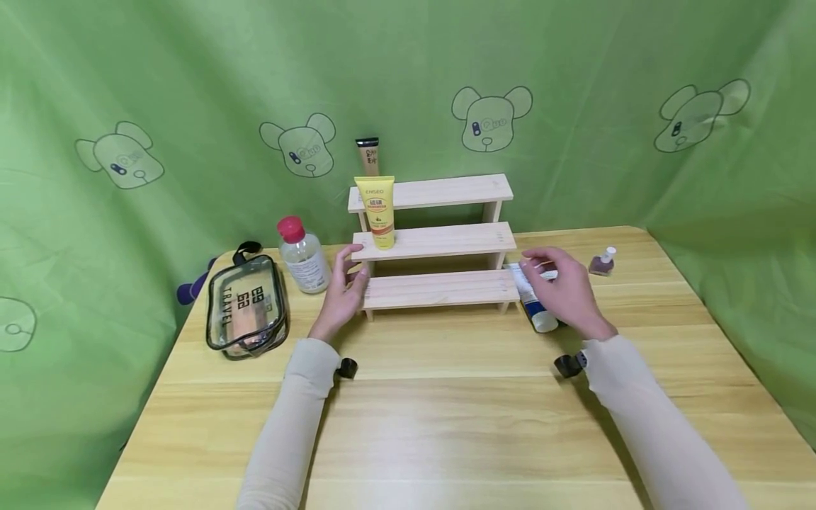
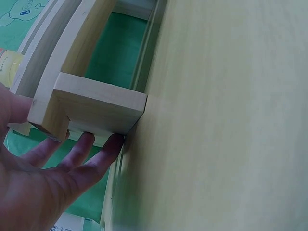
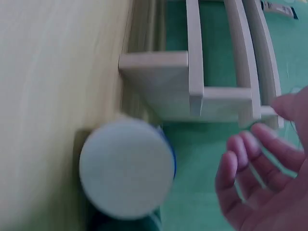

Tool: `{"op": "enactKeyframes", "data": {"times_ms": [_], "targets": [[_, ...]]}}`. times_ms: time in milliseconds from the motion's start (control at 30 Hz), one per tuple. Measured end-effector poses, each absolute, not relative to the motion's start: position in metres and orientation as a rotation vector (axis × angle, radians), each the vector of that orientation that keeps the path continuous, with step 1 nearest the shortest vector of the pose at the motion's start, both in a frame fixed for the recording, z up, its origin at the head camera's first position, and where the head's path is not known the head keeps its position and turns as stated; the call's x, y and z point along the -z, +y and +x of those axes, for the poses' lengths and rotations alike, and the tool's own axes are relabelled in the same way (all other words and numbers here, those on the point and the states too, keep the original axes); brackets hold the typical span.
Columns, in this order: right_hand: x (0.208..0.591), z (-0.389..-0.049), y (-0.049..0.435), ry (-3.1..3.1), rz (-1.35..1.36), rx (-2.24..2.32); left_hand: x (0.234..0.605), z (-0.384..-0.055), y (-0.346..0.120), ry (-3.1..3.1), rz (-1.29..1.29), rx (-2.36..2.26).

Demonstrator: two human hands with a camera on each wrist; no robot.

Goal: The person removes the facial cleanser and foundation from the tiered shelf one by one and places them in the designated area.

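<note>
A three-step wooden rack (image 1: 440,287) stands between my hands, toward the back of the table. My left hand (image 1: 344,301) is at its left end. In the left wrist view its extended fingers (image 2: 91,166) touch the rack's side panel. My right hand (image 1: 564,287) hovers off the right end, fingers loosely bent and nothing held. Under that hand lies a white and blue tube (image 1: 532,301), partly hidden; its round white cap (image 3: 127,168) faces the right wrist camera. On the middle step stands a yellow tube (image 1: 377,212), in front of a tan tube (image 1: 368,157) with a black cap.
Left of the rack stands a clear bottle (image 1: 306,263) with a red cap. A transparent travel pouch (image 1: 247,304) with black trim lies farther left, beside a purple object (image 1: 186,293). A small nail polish bottle (image 1: 602,262) stands at the right. Green curtain (image 1: 408,85) surrounds the table.
</note>
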State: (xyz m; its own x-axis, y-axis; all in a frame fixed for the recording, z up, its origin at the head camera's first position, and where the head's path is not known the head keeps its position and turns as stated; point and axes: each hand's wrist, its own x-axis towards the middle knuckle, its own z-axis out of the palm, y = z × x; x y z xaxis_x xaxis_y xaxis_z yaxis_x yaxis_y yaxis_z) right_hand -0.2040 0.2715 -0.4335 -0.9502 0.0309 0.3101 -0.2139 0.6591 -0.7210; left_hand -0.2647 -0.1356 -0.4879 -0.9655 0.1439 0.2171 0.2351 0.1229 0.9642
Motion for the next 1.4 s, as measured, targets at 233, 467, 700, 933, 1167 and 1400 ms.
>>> {"op": "enactKeyframes", "data": {"times_ms": [233, 467, 700, 933, 1167, 1400], "targets": [[0.428, -0.213, 0.245, -2.528, 0.339, -1.276, 0.487, -0.265, -0.135, -2.307, -0.383, 1.997], [0.419, -0.221, 0.218, -2.489, 0.409, -1.322, 0.488, -0.266, -0.134, -2.298, -0.392, 1.977], [0.409, -0.228, 0.190, -2.469, 0.446, -1.388, 0.488, -0.265, -0.134, -2.293, -0.390, 1.975], [0.399, -0.237, 0.166, -2.442, 0.453, -1.462, 0.487, -0.265, -0.134, -2.305, -0.384, 1.978], [0.391, -0.240, 0.145, -2.433, 0.452, -1.587, 0.491, -0.268, -0.134, -2.300, -0.398, 1.989], [0.381, -0.250, 0.120, -2.403, 0.513, -1.683, 0.491, -0.268, -0.135, -2.303, -0.393, 1.976]]}}
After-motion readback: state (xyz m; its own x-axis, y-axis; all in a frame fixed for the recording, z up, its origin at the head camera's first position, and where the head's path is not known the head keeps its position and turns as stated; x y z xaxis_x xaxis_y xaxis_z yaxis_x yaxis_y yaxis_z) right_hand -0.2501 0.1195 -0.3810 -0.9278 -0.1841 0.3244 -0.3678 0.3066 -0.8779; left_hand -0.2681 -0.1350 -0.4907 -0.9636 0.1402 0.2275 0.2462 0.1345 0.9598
